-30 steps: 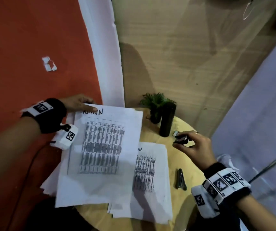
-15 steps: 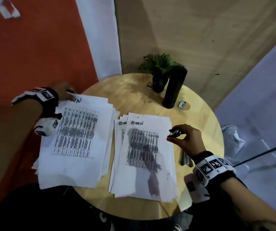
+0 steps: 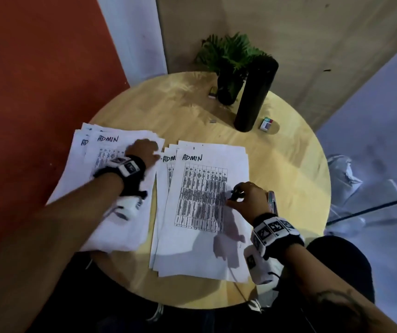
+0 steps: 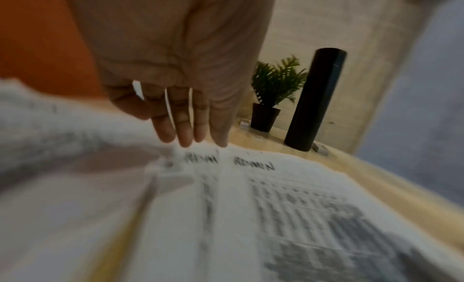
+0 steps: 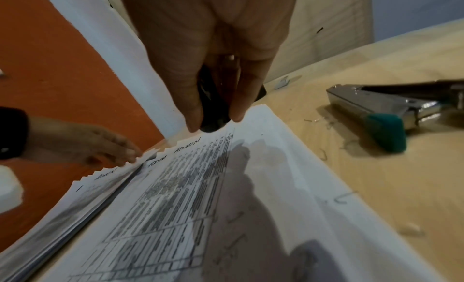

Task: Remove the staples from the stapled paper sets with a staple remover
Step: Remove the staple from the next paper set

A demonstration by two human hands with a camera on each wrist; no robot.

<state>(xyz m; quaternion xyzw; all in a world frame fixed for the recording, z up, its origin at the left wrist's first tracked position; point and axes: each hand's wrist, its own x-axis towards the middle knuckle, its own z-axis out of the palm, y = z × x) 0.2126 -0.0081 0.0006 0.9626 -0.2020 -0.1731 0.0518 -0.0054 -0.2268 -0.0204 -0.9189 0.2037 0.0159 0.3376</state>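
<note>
Round wooden table [image 3: 288, 169] against orange and beige walls. We see two paper stacks side by side, long axes running from near edge toward plant [image 3: 228, 56], "ADMIN" headings at far end. Left hand [image 3: 144, 150] flat, fingers straight, on left stack [image 3: 111, 227]. Right hand [image 3: 248, 199] pinches black staple remover [image 5: 213, 115] over right stack [image 3: 200, 251]; its pointing we cannot tell. Stapler [image 5: 381, 109] just beside, on table.

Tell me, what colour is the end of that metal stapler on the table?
Teal green. The stapler shows best in the right wrist view.
</note>
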